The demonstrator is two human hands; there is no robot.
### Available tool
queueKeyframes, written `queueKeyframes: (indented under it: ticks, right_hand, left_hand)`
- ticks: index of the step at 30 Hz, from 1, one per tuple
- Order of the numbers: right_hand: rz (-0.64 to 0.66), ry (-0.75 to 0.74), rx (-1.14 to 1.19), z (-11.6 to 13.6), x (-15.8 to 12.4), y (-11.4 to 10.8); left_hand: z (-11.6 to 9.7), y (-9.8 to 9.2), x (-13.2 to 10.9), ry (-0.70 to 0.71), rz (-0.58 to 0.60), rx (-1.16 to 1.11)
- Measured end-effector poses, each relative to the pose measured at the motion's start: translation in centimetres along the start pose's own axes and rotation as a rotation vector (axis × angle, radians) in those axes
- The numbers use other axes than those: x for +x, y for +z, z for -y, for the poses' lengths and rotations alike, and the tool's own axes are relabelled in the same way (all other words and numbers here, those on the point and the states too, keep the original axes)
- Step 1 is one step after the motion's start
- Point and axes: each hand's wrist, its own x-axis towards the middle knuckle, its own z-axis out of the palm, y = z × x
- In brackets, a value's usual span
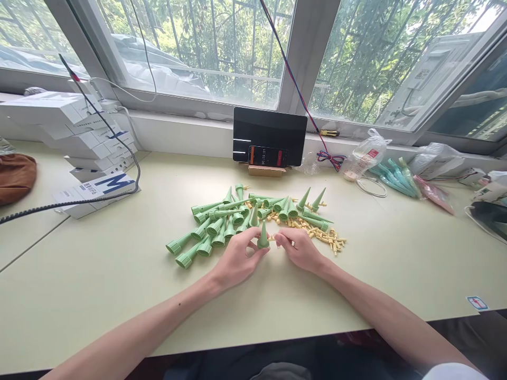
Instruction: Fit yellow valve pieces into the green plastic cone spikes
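My left hand [242,254] is closed around a green plastic cone-shaped spike [263,237], its point upward. From the right, my right hand [298,248] pinches a small yellow plastic valve piece [271,238] against the side of the spike; the fingers partly hide it, and how far it sits in the spike I cannot tell. Just beyond my hands lies a pile of similar green spikes [216,227], most on their sides with open round ends facing me. Loose yellow valve pieces [335,243] lie scattered to the right of the pile.
A phone showing a timer [267,157] leans against a black tablet [273,129] by the window. White boxes [101,142] are stacked at the left, with a black cable [119,195] crossing in front. Bagged items [392,177] lie at the back right. The table's front edge is near my forearms.
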Motion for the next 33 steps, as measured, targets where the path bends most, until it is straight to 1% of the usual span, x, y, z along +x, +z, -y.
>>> queueKeyframes:
  ticks: [4,8,11,15,18,24,33]
  right_hand:
    - [-0.023,0.031,0.015,0.06,0.03,-0.07]
    - [-0.035,0.093,0.09,0.24,0.09,-0.34]
    - [-0.02,0.054,0.125,0.45,0.08,-0.44]
    - [-0.02,-0.018,0.098,0.63,0.07,-0.33]
    - [-0.028,-0.017,0.075,0.6,0.07,-0.23]
    - [0.003,0.005,0.032,0.32,0.05,-0.23]
    - [0.011,-0.017,0.008,-0.2,-0.04,-0.11]
  left_hand:
    - [0.0,-0.06,0.11,-0.017,-0.012,0.009]
    - [-0.01,-0.15,0.14,-0.024,-0.028,0.007]
    - [-0.07,-0.16,0.13,-0.013,-0.029,-0.011]
    - [-0.14,-0.12,0.15,-0.012,-0.021,-0.018]
    - [-0.14,-0.07,0.16,-0.019,-0.013,-0.017]
    - [-0.1,-0.07,0.08,-0.02,-0.002,-0.004]
    - [-0.19,0.06,0.04,0.008,-0.003,-0.004]
